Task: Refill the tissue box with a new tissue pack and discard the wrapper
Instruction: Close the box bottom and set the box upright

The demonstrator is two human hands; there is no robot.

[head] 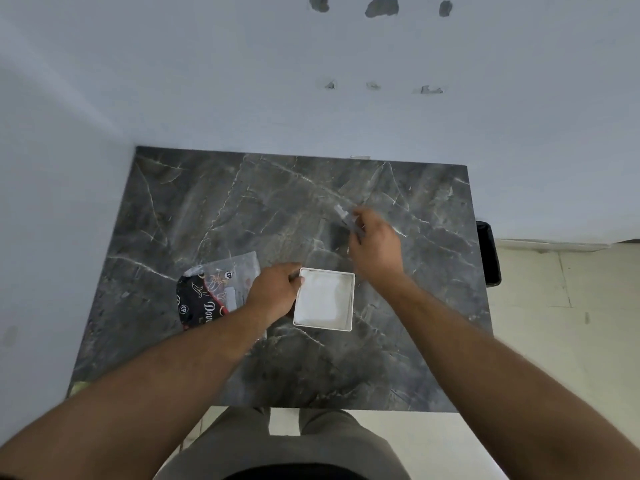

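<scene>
The white square tissue box (348, 299) stands open on the dark marble table (207, 209), near the middle, with white tissues (320, 299) filling it. My left hand (273, 289) grips the box's left rim, thumb over the edge. Left of the box lies the wrapper (221, 282), clear plastic with black and red print, partly under my left wrist. My right hand (375, 247) hovers above the table behind and to the right of the box. It is blurred, with its fingers closed on a thin grey piece (343, 214) that I cannot identify.
A black bin (488, 254) stands on the floor against the table's right edge. White walls close off the table's far and left sides. Pale floor tiles lie to the right, and my legs are at the near edge.
</scene>
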